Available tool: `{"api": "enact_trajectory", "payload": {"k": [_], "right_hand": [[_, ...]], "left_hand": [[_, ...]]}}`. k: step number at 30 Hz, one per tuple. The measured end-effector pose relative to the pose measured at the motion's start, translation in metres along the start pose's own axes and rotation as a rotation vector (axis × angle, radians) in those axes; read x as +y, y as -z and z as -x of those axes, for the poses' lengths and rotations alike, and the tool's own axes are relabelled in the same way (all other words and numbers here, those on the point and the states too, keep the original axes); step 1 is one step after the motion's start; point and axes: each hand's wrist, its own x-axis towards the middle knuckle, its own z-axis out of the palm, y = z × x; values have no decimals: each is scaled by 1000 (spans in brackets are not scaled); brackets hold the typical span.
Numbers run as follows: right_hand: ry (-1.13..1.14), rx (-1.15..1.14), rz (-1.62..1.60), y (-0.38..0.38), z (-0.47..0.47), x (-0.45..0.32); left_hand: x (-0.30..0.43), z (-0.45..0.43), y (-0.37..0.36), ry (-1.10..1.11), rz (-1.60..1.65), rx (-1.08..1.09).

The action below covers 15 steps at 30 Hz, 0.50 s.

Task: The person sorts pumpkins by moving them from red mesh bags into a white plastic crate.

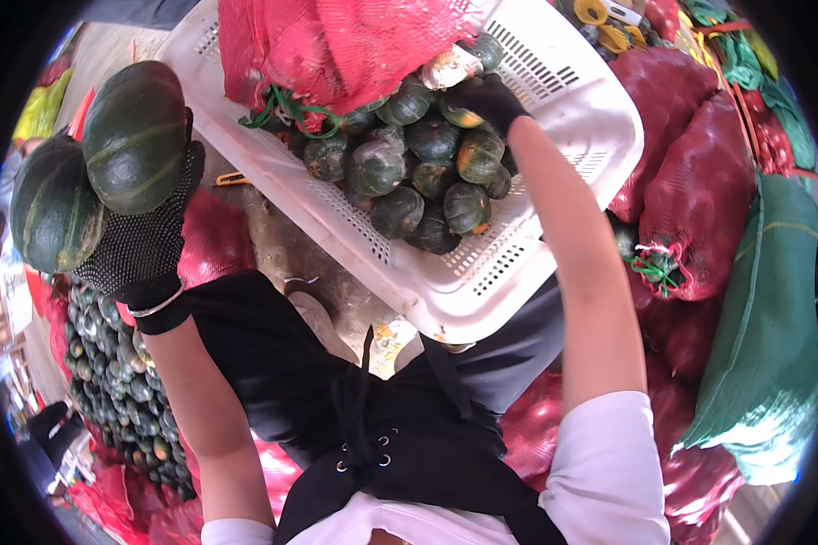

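Observation:
My left hand [146,242], in a black dotted glove, holds two large dark green squashes with pale stripes, one squash [136,136] above the other squash [58,204], at the left of the view. In a dark glove, my right hand [487,102] reaches into a white plastic basket [443,300] and rests on a green squash with an orange patch [462,117]; the fingers are partly hidden, so its grip is unclear. Several small dark green squashes [378,167] lie heaped in the basket. A red mesh sack [341,48] tied with green string covers the basket's far part.
Filled red mesh sacks [702,184] and a green woven sack [756,340] lie at the right. Many small squashes [123,388] are piled at the lower left. An orange box cutter [233,178] lies left of the basket. At the far left edge, another person is partly visible.

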Motion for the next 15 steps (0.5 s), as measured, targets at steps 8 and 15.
{"api": "enact_trajectory", "payload": {"k": [8,15], "right_hand": [[69,-290,-763,81,103,-44],[313,-37,-940,70,179,-100]], "left_hand": [[25,30,17,340,307,-173],[105,17,71,990,2146,-305]]}}
